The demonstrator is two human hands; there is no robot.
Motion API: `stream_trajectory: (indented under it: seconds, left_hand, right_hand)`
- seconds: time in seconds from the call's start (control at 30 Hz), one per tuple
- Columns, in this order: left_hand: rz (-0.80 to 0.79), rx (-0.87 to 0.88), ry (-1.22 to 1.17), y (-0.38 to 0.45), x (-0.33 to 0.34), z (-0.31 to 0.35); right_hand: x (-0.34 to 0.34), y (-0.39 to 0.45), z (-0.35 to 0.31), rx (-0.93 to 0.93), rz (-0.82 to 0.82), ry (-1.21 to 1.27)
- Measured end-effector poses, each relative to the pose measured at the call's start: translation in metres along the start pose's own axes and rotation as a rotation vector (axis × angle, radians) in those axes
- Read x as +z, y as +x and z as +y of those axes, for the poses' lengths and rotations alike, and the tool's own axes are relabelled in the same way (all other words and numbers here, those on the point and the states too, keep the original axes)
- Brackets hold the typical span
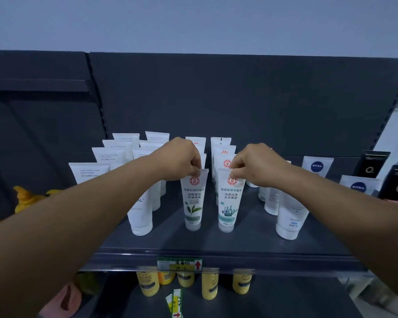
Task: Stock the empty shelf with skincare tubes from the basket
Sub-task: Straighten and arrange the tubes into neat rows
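A dark shelf (216, 246) holds rows of white skincare tubes standing cap-down. My left hand (179, 160) pinches the top edge of a white tube with a green leaf print (193, 205), which stands upright at the front of its row. My right hand (260, 165) pinches the top edge of a white tube with a teal seaweed print (229, 205), upright beside the first. More tubes with the same red logo stand behind both. The basket is out of view.
Plain white tubes (143, 203) fill the left rows. Further white tubes (290, 216), Nivea tubes (317, 167) and black boxes (370, 165) stand on the right. Yellow bottles (209, 285) sit on the shelf below. A green price tag (179, 263) hangs on the shelf's front edge.
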State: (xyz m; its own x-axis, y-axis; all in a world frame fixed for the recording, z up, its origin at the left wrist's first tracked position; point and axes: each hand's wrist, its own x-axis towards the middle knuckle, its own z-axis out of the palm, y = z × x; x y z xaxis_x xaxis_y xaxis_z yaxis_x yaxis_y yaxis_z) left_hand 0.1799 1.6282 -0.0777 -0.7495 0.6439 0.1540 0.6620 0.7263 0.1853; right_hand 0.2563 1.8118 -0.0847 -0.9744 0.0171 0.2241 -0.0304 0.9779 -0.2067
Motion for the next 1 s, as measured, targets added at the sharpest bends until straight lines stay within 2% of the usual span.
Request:
stream_trajectory:
  seconds: [0.47,0.67,1.0]
  left_hand:
    - [-0.027,-0.128,0.031,-0.002,-0.004,0.013]
    - [-0.023,-0.162,0.089,-0.01,-0.003,0.026]
    - [0.044,-0.121,0.148,-0.055,-0.02,0.065]
  right_hand:
    - [0.001,0.01,0.004,-0.103,-0.043,0.022]
    - [-0.002,0.002,0.013,-0.093,-0.081,0.056]
    - [-0.032,-0.049,0.012,-0.04,-0.102,-0.013]
